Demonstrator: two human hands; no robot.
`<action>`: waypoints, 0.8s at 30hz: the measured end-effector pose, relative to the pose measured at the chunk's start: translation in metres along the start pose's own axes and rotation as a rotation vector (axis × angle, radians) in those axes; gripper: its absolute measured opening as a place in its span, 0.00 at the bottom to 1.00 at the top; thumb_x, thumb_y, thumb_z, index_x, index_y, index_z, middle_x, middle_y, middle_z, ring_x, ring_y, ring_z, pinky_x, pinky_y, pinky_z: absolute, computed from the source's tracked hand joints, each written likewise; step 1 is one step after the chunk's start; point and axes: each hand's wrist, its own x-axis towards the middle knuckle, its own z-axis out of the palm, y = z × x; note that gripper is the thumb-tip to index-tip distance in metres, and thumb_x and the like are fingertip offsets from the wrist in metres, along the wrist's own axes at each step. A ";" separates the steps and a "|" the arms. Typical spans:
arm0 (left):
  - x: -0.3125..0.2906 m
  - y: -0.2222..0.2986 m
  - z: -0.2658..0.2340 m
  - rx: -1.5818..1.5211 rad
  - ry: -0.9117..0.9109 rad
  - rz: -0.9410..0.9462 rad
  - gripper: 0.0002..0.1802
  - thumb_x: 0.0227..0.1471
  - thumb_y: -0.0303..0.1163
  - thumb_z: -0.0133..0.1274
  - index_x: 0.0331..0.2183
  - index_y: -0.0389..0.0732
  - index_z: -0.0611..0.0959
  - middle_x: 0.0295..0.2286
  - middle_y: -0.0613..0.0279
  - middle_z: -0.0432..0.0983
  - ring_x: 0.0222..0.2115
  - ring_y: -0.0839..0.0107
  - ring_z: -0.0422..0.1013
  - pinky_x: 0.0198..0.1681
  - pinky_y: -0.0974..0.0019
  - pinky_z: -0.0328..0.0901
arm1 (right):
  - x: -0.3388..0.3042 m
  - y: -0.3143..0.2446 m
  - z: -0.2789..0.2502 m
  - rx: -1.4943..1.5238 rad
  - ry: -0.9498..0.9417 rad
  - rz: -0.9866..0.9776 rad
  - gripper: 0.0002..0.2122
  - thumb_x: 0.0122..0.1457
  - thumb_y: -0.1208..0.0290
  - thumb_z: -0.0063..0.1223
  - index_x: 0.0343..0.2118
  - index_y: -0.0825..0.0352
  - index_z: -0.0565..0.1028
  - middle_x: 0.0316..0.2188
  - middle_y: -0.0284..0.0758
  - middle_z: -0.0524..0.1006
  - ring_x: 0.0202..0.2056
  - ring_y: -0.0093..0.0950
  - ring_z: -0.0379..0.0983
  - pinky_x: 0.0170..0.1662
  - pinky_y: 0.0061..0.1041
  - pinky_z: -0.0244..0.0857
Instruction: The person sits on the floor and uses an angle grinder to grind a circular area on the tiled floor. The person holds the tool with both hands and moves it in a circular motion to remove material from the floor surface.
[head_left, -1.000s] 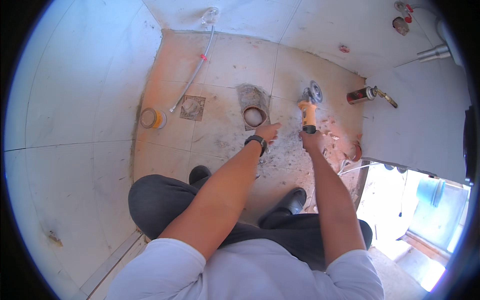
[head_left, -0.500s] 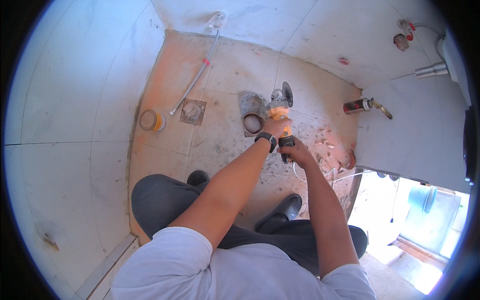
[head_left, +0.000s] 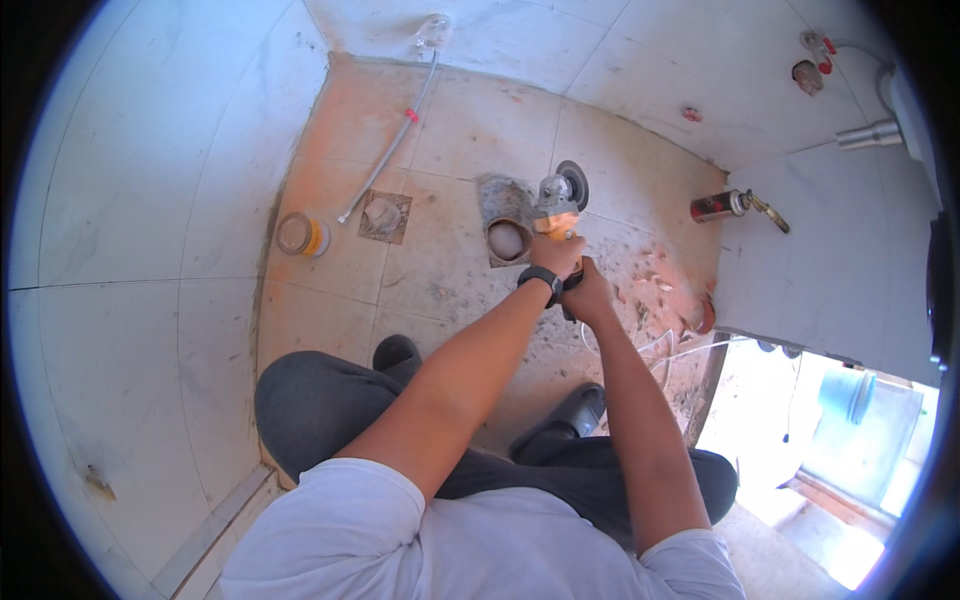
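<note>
Both my hands hold a yellow and black angle grinder (head_left: 556, 222) over the tiled floor. My left hand (head_left: 556, 254) is wrapped round its yellow body just behind the metal head, and a dark watch (head_left: 545, 282) sits on that wrist. Round the black rear part closes my right hand (head_left: 588, 292), which mostly hides it. The round disc (head_left: 573, 186) stands at the far right side of the head; I cannot tell whether it touches the floor. Just left of the grinder lies a round pipe opening (head_left: 507, 240) in a roughly broken-out patch of floor (head_left: 500, 200).
A square drain recess (head_left: 384, 216), a round tin (head_left: 304, 235) and a flexible hose (head_left: 392, 150) lie to the left. A gas torch canister (head_left: 718, 207) is by the right wall. Rubble (head_left: 655, 280) and a white cord (head_left: 650, 346) lie right of my hands.
My right hand has moved up along the grinder, closer to my left hand. The grinder has turned slightly, so its disc shows more of its face.
</note>
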 end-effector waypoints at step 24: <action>-0.001 -0.049 -0.069 -0.081 0.112 -0.167 0.28 0.50 0.40 0.68 0.46 0.29 0.82 0.40 0.57 0.81 0.41 0.68 0.78 0.46 0.62 0.72 | 0.020 -0.002 0.044 0.079 -0.290 -0.001 0.35 0.39 0.53 0.72 0.46 0.74 0.74 0.41 0.55 0.81 0.46 0.51 0.79 0.49 0.42 0.72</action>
